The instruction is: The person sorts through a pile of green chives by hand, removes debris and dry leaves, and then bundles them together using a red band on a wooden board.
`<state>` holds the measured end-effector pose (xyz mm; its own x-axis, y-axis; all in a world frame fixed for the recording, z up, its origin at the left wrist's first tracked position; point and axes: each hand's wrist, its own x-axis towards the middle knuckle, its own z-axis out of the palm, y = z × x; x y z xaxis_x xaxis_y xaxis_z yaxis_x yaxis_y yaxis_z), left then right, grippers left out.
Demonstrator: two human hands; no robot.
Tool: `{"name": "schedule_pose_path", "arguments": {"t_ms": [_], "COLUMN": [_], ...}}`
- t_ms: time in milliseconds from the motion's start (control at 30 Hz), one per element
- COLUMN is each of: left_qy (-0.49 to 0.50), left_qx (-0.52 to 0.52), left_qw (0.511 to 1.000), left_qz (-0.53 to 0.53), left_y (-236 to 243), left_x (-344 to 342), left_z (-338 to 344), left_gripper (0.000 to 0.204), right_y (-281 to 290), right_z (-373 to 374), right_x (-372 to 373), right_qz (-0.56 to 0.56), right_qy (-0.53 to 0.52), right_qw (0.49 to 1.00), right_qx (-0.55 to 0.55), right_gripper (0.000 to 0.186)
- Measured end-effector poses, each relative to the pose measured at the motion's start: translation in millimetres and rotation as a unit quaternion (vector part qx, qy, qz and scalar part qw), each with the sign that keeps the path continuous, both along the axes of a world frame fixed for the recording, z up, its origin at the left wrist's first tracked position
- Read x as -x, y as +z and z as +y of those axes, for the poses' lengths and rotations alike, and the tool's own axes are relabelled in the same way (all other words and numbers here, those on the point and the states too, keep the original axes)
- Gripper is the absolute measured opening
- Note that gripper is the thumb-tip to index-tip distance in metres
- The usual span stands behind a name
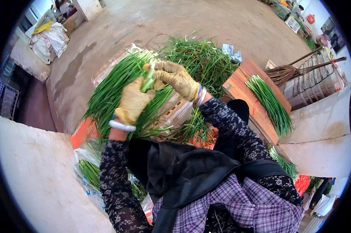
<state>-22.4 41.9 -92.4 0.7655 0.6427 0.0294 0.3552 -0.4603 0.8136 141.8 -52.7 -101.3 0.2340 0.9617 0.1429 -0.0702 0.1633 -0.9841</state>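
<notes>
Both my hands wear tan work gloves and meet over a heap of long green chives [109, 87] with white stem ends. My left hand [134, 100] is closed round a small bunch of chives [147, 82], stem ends upward. Beside it, my right hand [179, 79] has its fingers bent and pinched together at the upper part of that bunch. The heap lies on a beige plastic crate [179, 110] with holes in its side. The fingertips partly cover the stems between the hands.
A loose pile of green leaves [200, 58] lies beyond my right hand. On the right, a wooden board [237, 83] bears a bundle of chives [270, 103], with a twig broom [286, 73] behind it. A plastic bag [88, 153] with chives stands at left.
</notes>
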Motion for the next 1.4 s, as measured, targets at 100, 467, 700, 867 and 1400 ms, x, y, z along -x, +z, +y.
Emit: {"name": "schedule_pose_path", "arguments": {"t_ms": [100,467,700,867,1400], "left_qy": [-0.004,-0.06,0.072,0.207,0.102], "left_qx": [0.145,0.216,0.501,0.455,-0.284], "left_qw": [0.962,0.866,0.81,0.841,0.915], "left_qz": [-0.231,-0.447,-0.296,-0.21,-0.267], "left_y": [90.5,134.7,-20.0,-58.3,3.8], "left_x": [0.2,78.7,-6.1,6.4,-59.1], "left_z": [-19.7,31.7,-76.1,-60.7,-111.2], "left_gripper": [0.015,0.036,0.035,0.022,0.046], "right_y": [-5.9,-117.0,-143.4,-145.7,70.4], "right_z": [1.3,-40.8,18.4,32.5,-78.3], "right_x": [20.3,-64.5,-87.9,-90.2,-64.2], "right_qz": [-0.004,-0.479,-0.496,-0.473,-0.406], "right_qy": [0.001,0.056,-0.134,-0.098,0.0], "right_qw": [0.992,0.825,0.837,0.838,0.912], "right_qx": [-0.129,0.294,0.19,0.255,-0.057], "right_gripper": [0.061,0.036,0.034,0.028,0.013]}}
